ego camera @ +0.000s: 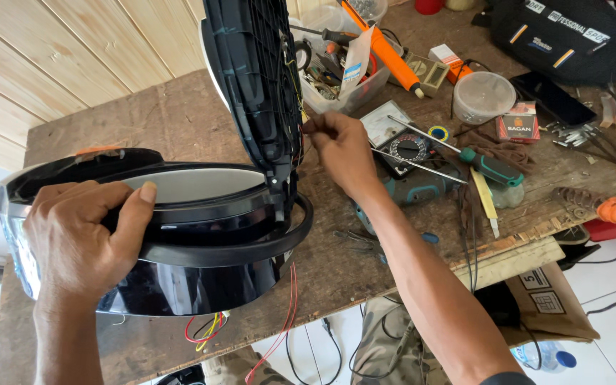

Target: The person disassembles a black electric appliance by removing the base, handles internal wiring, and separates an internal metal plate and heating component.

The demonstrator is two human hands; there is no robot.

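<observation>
Your left hand (83, 235) has its grip closed over the rim of the black rice cooker (180, 242), thumb on top, palm down, wrist straight. Cooker lies tipped on its side at the surface's (180, 117) near-left edge, partly overhanging. Your right hand (344, 150) pinches a thin yellow wire (299, 93) at the open lid's (254, 78) inner side, fingers closed on it, forearm reaching across from the near edge. Risk: a hard tug could snap the wire; cooker could slide off if the left grip slackens. Multimeter (404, 146) and green-handled screwdriver (490, 167) lie just beyond; red wires (286, 314) dangle below.
</observation>
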